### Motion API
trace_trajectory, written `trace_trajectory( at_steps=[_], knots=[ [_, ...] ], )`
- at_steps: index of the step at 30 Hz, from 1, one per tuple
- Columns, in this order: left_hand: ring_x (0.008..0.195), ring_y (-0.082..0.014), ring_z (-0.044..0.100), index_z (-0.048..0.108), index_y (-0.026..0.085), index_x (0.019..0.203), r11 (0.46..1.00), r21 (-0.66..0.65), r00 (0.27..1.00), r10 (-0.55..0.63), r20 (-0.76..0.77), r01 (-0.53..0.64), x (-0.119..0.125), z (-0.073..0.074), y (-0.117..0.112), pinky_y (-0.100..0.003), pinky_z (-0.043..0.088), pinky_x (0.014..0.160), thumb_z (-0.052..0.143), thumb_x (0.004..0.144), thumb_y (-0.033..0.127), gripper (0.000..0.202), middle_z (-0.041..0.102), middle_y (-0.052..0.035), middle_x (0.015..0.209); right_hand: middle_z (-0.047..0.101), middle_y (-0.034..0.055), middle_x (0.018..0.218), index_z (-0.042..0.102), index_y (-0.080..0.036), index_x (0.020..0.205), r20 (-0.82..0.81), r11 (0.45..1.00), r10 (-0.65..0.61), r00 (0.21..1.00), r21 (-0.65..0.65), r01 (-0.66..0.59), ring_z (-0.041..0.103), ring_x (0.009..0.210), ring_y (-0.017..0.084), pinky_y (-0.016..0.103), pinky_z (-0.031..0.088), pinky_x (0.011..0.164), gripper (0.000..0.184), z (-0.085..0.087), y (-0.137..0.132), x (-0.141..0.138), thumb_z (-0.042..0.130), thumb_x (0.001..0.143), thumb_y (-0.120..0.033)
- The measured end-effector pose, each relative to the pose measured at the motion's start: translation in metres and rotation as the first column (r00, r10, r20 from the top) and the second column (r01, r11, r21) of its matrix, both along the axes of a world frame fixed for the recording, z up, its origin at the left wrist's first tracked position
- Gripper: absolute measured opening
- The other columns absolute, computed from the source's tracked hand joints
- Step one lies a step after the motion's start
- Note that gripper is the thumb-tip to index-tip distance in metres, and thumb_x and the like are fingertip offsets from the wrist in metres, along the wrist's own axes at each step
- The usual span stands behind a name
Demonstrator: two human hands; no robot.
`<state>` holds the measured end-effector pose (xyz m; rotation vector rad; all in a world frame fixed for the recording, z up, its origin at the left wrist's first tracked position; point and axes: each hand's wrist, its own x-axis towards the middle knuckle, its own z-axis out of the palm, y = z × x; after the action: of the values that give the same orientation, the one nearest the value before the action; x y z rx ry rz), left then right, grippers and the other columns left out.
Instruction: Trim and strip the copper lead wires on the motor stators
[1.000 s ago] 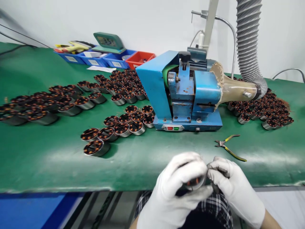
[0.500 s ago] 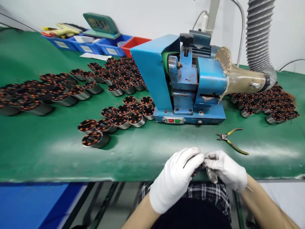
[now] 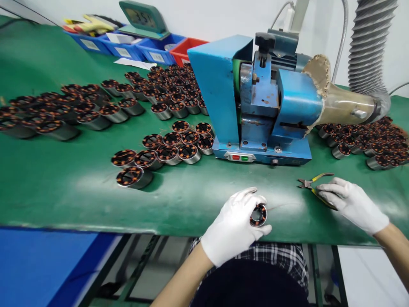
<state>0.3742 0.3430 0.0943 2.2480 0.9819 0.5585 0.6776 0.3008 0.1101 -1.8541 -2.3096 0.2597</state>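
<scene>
At the near edge of the green table (image 3: pixel 79 192), a white-gloved left hand (image 3: pixel 234 226) grips a round copper-wound metal stator (image 3: pixel 258 214); the right hand (image 3: pixel 349 202) rests on yellow-handled pliers (image 3: pixel 311 182) to its right, grip unclear.

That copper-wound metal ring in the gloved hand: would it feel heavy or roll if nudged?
Likely heavy for its size: the ring shows a metal shell and copper coils. Round, so it may roll on its side.

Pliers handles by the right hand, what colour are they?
Yellow; the pliers show best in the head view.
</scene>
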Motion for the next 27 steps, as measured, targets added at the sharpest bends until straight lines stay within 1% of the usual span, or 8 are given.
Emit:
trace_trajectory(
  at_steps=[3,6,9,12,14,18,21,27],
  knots=[
    [0.122,-0.0263,0.046,0.053,0.019,0.111,1.0,0.028,1.0,0.001,0.019,-0.001,0.008,0.005,-0.003,-0.044,0.039,0.102,0.067,0.071,0.034,0.045,0.058,-0.009,0.122,0.053,0.0189,0.119,0.053,-0.013,0.121,0.14,0.992,-0.066,0.988,0.116,0.05,0.051,0.108,0.034,0.047,0.042,0.088,0.058,-0.018,-0.003,0.011,0.056,0.079,-0.053],
    [0.114,-0.0224,0.052,0.056,0.021,0.11,1.0,-0.022,0.997,-0.018,-0.07,0.016,0.016,0.009,-0.006,-0.041,0.042,0.097,0.049,0.086,0.025,0.025,0.058,-0.0054,0.122,0.057,0.0203,0.109,0.053,-0.012,0.118,0.265,0.98,-0.154,0.952,0.167,0.112,0.05,0.104,0.038,0.052,0.038,0.086,0.065,-0.033,-0.003,0.003,0.057,0.074,-0.06],
    [0.098,-0.0214,0.057,0.058,0.022,0.104,0.998,-0.055,0.988,-0.013,-0.155,0.005,0.023,0.012,-0.01,-0.04,0.044,0.086,0.039,0.09,0.021,0.024,0.063,-0.0037,0.11,0.059,0.0135,0.086,0.059,-0.015,0.098,0.061,0.919,-0.369,0.927,0.171,0.355,0.056,0.081,0.031,0.045,0.043,0.074,0.044,-0.038,-0.008,-0.009,0.057,0.076,-0.053],
    [0.082,-0.0218,0.055,0.059,0.019,0.093,0.998,-0.045,0.977,0.027,-0.214,-0.037,0.028,0.014,-0.017,-0.039,0.043,0.072,0.036,0.09,0.02,0.023,0.063,-0.0049,0.093,0.058,0.013,0.092,0.056,-0.017,0.1,-0.163,0.844,-0.488,0.857,0.163,0.512,0.057,0.083,0.028,0.041,0.046,0.075,0.031,-0.028,-0.025,-0.025,0.051,0.08,-0.04],
    [0.074,-0.0217,0.052,0.057,0.02,0.086,0.998,-0.045,0.972,0.041,-0.233,-0.052,0.031,0.015,-0.02,-0.038,0.04,0.066,0.036,0.088,0.018,0.021,0.061,-0.0045,0.085,0.062,0.0114,0.096,0.056,-0.017,0.105,-0.287,0.841,-0.525,0.801,-0.032,0.54,0.06,0.082,0.025,0.038,0.048,0.074,0.031,-0.016,-0.042,-0.042,0.048,0.083,-0.038],
    [0.075,-0.0221,0.049,0.055,0.022,0.084,0.997,-0.069,0.979,0.015,-0.202,-0.03,0.031,0.011,-0.022,-0.038,0.037,0.067,0.039,0.086,0.016,0.017,0.06,-0.0027,0.086,0.066,0.0061,0.078,0.063,-0.015,0.098,-0.477,0.663,-0.682,0.555,-0.723,0.193,0.061,0.069,0.021,0.032,0.051,0.063,0.033,0.011,-0.066,-0.081,0.052,0.081,-0.042],
    [0.078,-0.0221,0.05,0.056,0.022,0.085,0.997,-0.073,0.983,-0.01,-0.181,-0.004,0.029,0.008,-0.021,-0.039,0.037,0.07,0.039,0.086,0.016,0.018,0.06,-0.0024,0.085,0.065,0.0059,0.078,0.063,-0.015,0.088,-0.504,0.603,-0.654,0.565,-0.798,-0.013,0.059,0.075,0.022,0.033,0.05,0.069,0.026,0.02,-0.061,-0.101,0.053,0.08,-0.038],
    [0.076,-0.0222,0.05,0.057,0.02,0.086,1.0,-0.024,0.975,-0.021,-0.222,0.016,0.029,0.01,-0.021,-0.038,0.038,0.069,0.039,0.084,0.015,0.019,0.058,-0.0044,0.084,0.061,0.0027,0.072,0.059,-0.017,0.082,-0.493,0.651,-0.601,0.629,-0.758,0.027,0.058,0.075,0.021,0.035,0.049,0.077,0.018,0.02,-0.047,-0.109,0.051,0.082,-0.033]
  ],
)
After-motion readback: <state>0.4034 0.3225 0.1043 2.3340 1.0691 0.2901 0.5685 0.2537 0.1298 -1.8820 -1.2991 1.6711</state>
